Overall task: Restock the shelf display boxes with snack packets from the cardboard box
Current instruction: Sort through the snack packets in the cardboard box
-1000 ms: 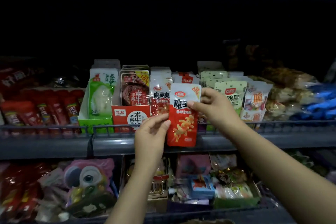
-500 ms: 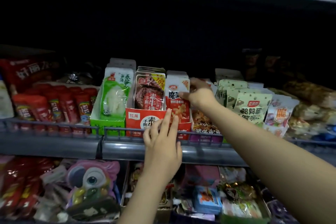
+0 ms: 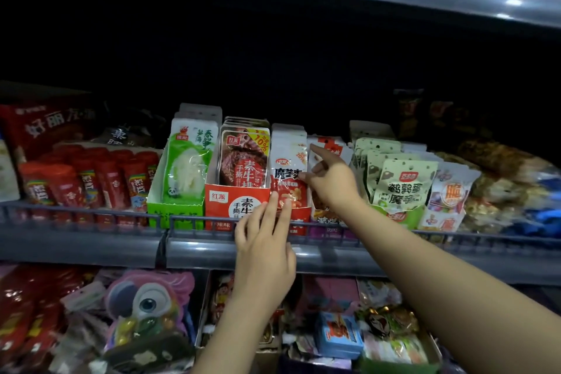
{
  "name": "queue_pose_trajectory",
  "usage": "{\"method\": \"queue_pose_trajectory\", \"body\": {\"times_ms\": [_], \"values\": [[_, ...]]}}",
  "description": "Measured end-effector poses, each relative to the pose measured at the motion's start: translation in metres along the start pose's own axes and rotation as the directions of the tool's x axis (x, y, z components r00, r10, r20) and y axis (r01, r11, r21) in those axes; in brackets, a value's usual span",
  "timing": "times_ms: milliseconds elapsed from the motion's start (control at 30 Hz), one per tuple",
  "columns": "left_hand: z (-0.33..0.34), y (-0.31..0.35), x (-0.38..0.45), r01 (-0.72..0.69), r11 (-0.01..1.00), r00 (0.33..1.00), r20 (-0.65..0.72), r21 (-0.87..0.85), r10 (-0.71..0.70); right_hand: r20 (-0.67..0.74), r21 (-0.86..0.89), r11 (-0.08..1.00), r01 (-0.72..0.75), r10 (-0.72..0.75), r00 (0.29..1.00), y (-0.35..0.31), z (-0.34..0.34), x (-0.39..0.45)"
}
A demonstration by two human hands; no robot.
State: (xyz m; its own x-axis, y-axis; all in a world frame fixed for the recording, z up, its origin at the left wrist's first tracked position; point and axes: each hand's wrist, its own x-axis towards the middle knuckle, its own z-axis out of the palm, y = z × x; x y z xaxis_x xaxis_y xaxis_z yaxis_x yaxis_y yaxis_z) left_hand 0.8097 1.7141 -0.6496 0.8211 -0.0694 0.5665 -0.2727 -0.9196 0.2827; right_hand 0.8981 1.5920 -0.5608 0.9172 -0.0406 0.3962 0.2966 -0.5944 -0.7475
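Shelf (image 3: 91, 246): it is carrying a row of open display boxes behind a low rail, each holding upright packets
Red display box (image 3: 299, 217): it is sitting between the orange box (image 3: 235, 202) and a purple-fronted box on the right, and the white-and-red snack packet (image 3: 288, 173) is standing at its front
Right hand (image 3: 331, 181): it is reaching in at the packet's right edge, forefinger stretched up, other fingers loosely curled and touching the edge, gripping nothing that can be seen
Left hand (image 3: 264, 246): its fingers are lying straight and together, tips pressing the packet's lower front
Doing it well: likely squaring the packet, so pushing low with flat fingers while the right steadies the top, keeping the label facing out
Cardboard box: it is not showing in this view
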Motion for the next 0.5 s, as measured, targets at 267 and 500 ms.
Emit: {"method": "queue_pose_trajectory", "body": {"times_ms": [267,500], "values": [[0.005,0.022,-0.041,0.040,0.954,0.995,-0.078,-0.297,-0.065,-0.129,0.122,0.987,0.101,-0.085,0.988,0.022,-0.014,-0.090],[0.038,0.049,-0.096,0.327,0.813,0.943,0.225,-0.482,-0.246,-0.114,0.125,0.991,-0.047,0.061,0.992,0.088,-0.004,-0.196]]}}
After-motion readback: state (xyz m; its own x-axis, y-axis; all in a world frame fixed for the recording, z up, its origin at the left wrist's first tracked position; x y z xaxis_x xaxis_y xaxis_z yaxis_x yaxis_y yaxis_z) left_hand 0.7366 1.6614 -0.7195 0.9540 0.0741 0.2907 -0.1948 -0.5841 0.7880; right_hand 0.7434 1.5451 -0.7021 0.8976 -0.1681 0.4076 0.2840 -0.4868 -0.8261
